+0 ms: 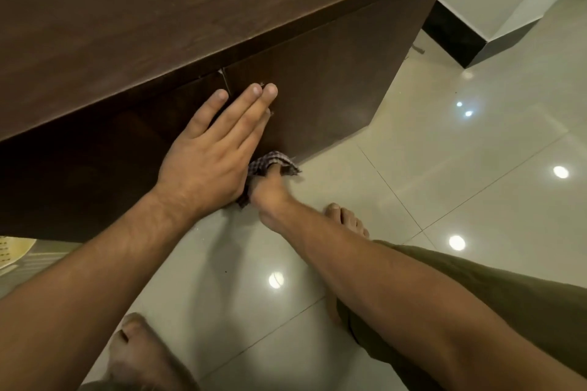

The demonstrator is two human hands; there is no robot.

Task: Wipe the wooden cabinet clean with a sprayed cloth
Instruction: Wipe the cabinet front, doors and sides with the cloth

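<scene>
A dark brown wooden cabinet [333,79] fills the upper left, seen from above, with its top surface and two front doors in view. My left hand [219,149] lies flat with straight fingers pressed against the door front, across the gap between the doors. Below and behind it my right hand [270,187] grips a checked cloth [273,161] low on the right door, close to the floor. Part of the cloth and my right fingers are hidden by my left hand.
Glossy cream floor tiles [444,168] spread to the right and below, with lamp reflections. My bare feet [346,219] stand near the cabinet base. A white wall with black skirting [457,37] stands at the upper right. A pale perforated object [12,254] shows at the left edge.
</scene>
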